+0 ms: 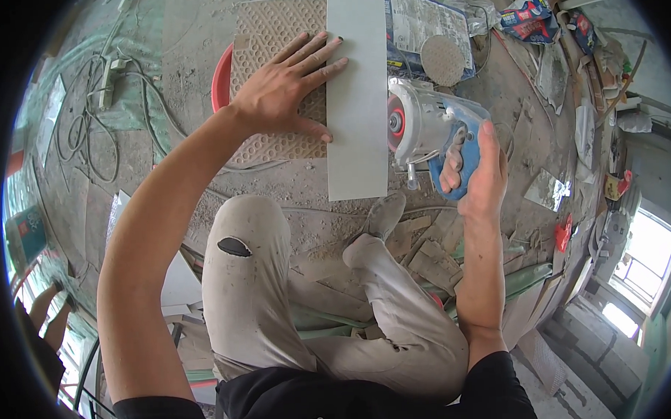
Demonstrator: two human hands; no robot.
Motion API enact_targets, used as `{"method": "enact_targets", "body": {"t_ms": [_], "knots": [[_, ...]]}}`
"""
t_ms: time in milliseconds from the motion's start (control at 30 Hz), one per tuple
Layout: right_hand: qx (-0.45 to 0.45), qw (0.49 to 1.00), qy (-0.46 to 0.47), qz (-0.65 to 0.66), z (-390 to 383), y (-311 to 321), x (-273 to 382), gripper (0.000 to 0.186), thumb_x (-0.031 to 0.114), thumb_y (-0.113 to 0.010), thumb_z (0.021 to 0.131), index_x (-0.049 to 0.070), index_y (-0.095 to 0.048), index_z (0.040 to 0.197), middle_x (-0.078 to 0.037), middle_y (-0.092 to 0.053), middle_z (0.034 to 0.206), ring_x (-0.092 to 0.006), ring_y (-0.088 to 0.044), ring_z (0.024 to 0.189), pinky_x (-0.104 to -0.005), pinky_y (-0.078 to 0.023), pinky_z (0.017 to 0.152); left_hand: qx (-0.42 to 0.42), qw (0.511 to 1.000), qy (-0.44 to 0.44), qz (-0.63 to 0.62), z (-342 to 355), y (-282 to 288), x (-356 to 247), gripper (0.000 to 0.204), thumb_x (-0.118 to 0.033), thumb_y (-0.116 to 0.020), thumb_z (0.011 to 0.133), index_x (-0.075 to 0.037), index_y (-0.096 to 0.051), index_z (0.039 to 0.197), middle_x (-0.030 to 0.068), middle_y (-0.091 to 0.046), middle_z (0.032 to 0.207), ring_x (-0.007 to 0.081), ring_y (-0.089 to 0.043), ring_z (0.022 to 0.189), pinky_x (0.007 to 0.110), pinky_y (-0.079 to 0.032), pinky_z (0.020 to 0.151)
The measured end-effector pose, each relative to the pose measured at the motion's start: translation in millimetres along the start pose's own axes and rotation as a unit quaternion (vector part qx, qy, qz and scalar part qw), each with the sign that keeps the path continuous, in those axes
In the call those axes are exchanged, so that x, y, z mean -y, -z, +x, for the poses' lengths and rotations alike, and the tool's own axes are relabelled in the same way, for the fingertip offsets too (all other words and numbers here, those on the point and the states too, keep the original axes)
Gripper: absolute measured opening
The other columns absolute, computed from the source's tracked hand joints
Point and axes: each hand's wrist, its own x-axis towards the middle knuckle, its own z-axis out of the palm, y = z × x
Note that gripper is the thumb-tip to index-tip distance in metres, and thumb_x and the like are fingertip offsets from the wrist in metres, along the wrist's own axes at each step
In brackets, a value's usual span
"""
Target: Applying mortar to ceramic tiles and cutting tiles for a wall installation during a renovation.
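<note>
A long light-grey tile strip (pixel 357 98) lies lengthwise in front of me, overlapping the edge of a beige tile (pixel 274 149) with a bumpy, patterned back. My left hand (pixel 290 85) is spread flat over the patterned tile, its fingertips and thumb resting on the strip's left edge. In my right hand (pixel 483 164) is a handheld cutting saw (pixel 425 125) with a blue handle and grey housing, my fingers wrapped round the handle. Its red-centred disc (pixel 397 121) faces the strip's right edge. Whether the disc touches the strip or spins, I cannot tell.
Under the patterned tile, a red rim (pixel 222 80) shows. A blue-and-white bag (pixel 429 21) carries a round tile piece (pixel 442 60). Cables (pixel 88 122) lie coiled at left. Broken tile pieces (pixel 433 265) litter the floor near my foot. Someone's legs (pixel 47 315) show at far left.
</note>
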Motion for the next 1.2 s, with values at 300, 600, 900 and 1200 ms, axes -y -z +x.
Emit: {"method": "enact_targets", "body": {"t_ms": [300, 600, 900, 1200], "knots": [[-0.001, 1.000, -0.006, -0.011, -3.3, 1.2, -1.6, 0.058, 0.060, -0.053, 0.117, 0.004, -0.067, 0.126, -0.003, -0.057, 0.072, -0.0131, -0.050, 0.050, -0.0323, -0.042, 0.046, -0.001, 1.000, -0.002, 0.004, -0.1, 0.0, 0.5, 0.139, -0.093, -0.080, 0.070, -0.015, -0.039, 0.179, 0.0173, -0.030, 0.187, 0.0372, -0.019, 0.176, 0.054, -0.013, 0.146], [-0.003, 1.000, -0.009, -0.010, -9.6, 2.5, -2.8, 0.060, 0.060, -0.052, 0.117, 0.004, -0.068, 0.128, -0.003, -0.057, 0.072, -0.0125, -0.050, 0.050, -0.0323, -0.041, 0.047, 0.001, 1.000, -0.003, 0.008, -1.2, -1.9, 0.9, 0.141, -0.094, -0.079, 0.070, -0.015, -0.039, 0.179, 0.0178, -0.029, 0.187, 0.0371, -0.019, 0.176, 0.054, -0.013, 0.146], [0.003, 1.000, -0.005, -0.007, -13.3, 6.3, -6.1, 0.059, 0.060, -0.051, 0.118, 0.004, -0.068, 0.126, -0.002, -0.056, 0.071, -0.0113, -0.049, 0.048, -0.0312, -0.041, 0.045, 0.000, 1.000, -0.002, 0.013, -0.6, -2.1, -0.1, 0.141, -0.095, -0.078, 0.069, -0.016, -0.039, 0.179, 0.0169, -0.030, 0.187, 0.0371, -0.020, 0.176, 0.054, -0.013, 0.146], [-0.006, 1.000, -0.007, -0.007, -16.2, 5.5, -8.6, 0.060, 0.061, -0.051, 0.118, 0.003, -0.068, 0.122, -0.001, -0.056, 0.071, -0.0108, -0.048, 0.048, -0.0309, -0.040, 0.044, -0.005, 1.000, -0.006, 0.009, -1.5, -2.1, 1.1, 0.141, -0.093, -0.079, 0.069, -0.016, -0.038, 0.179, 0.0174, -0.030, 0.187, 0.0378, -0.020, 0.175, 0.055, -0.013, 0.146]]}}
